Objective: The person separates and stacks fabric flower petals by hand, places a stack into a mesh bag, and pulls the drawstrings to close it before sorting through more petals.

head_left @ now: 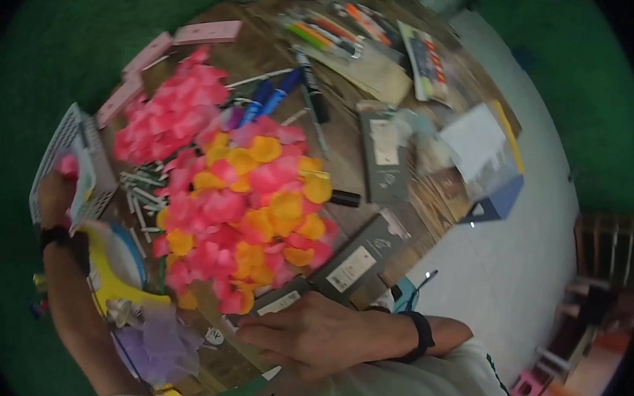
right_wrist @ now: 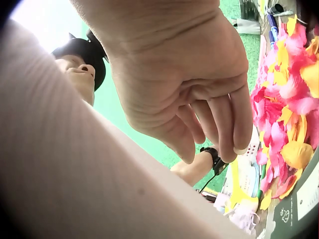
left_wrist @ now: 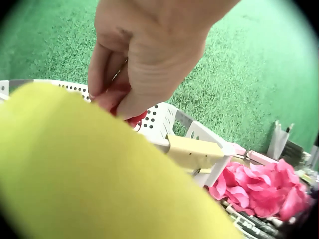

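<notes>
At the left edge of the table, the left hand [head_left: 55, 196] [left_wrist: 144, 55] reaches into a white perforated basket [head_left: 112, 171] [left_wrist: 158, 122]. Its thumb and fingers pinch a red-pink piece [left_wrist: 110, 99], partly hidden by the hand. Low in the head view the right hand [head_left: 306, 335] [right_wrist: 184, 94] hangs at the table's near edge, by a dark labelled box [head_left: 284, 297]; its fingers are loosely bent and hold nothing. Beyond it lies a heap of pink and yellow petals [head_left: 256, 208] [right_wrist: 294, 89], with an all-pink petal pile [head_left: 175, 109] [left_wrist: 264, 191] behind.
A yellow curved object [head_left: 106, 274] and purple mesh [head_left: 164, 346] lie at the near left. White sticks [head_left: 142, 192] are between basket and petals. Blue markers [head_left: 280, 92], pen packs [head_left: 326, 35], dark boxes [head_left: 361, 257] and pink blocks [head_left: 207, 32] are around the petals.
</notes>
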Motion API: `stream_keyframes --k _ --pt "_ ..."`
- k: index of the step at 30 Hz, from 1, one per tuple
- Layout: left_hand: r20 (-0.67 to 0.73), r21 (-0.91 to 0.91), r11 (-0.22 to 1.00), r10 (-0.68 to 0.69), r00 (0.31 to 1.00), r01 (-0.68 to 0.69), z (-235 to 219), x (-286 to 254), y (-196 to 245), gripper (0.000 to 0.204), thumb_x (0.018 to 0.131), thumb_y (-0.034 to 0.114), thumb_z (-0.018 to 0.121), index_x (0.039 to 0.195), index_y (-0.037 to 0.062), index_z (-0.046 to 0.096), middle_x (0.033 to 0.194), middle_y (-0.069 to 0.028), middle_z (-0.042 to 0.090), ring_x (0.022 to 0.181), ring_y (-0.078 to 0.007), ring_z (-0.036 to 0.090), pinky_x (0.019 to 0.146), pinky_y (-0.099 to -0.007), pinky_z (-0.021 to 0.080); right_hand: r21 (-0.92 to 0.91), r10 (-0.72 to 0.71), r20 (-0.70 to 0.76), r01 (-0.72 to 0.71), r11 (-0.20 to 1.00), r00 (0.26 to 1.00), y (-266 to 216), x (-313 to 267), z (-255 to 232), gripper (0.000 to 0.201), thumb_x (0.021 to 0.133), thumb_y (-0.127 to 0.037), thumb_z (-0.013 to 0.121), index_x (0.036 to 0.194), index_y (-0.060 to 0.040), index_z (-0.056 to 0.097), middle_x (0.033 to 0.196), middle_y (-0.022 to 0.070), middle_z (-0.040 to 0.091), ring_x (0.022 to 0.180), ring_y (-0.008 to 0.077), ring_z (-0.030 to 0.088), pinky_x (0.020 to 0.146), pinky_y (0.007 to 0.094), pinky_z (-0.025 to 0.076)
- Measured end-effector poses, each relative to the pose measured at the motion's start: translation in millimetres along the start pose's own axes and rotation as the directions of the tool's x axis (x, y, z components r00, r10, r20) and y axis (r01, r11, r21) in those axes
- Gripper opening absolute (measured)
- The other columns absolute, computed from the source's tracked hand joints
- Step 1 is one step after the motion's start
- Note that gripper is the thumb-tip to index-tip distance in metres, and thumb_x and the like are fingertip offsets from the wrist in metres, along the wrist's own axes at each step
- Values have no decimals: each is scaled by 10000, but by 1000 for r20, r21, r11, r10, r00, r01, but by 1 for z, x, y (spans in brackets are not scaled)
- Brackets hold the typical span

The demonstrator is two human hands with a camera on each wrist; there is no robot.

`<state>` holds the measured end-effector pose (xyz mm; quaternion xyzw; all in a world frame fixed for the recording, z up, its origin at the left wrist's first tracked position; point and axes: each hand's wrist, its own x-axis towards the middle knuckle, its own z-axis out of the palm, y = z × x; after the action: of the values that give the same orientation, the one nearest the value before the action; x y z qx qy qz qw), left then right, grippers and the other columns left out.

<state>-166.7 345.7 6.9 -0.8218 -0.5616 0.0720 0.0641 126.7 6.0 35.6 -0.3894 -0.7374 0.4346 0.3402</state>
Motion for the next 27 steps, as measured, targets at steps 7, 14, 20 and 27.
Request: stream_keyframes --k 7,14,20,27 --pt "-84 -281 952 99 992 -119 44 3 -44 339 867 275 539 1050 2 618 905 -230 648 850 -330 633 792 -408 481 86 8 -126 3 996 992 0 -6 -6 263 686 -83 609 910 33 534 797 141 559 652 327 584 542 415 446" --pt "-198 -479 876 -38 980 -63 25 -24 -89 362 882 270 523 1076 -29 592 924 -235 644 876 -321 627 820 -405 469 16 -13 -192 17 1000 981 9 -13 -17 280 717 -98 625 964 20 567 757 126 551 632 307 576 540 403 452" --pt "-258 -640 768 -179 949 -29 23 -74 -160 384 895 266 510 1098 -55 569 941 -239 641 898 -313 622 844 -403 459 -287 47 -434 -187 940 900 31 -36 -62 294 735 -87 674 1014 -18 613 738 116 634 588 280 607 540 346 488" --pt "-287 -790 613 -349 892 -14 -12 -182 -119 409 911 260 495 1124 -85 542 960 -244 638 923 -303 615 873 -400 448 -155 317 -716 -585 796 622 58 -59 -99 258 768 -108 669 1003 -9 628 737 137 662 648 261 658 591 306 506"
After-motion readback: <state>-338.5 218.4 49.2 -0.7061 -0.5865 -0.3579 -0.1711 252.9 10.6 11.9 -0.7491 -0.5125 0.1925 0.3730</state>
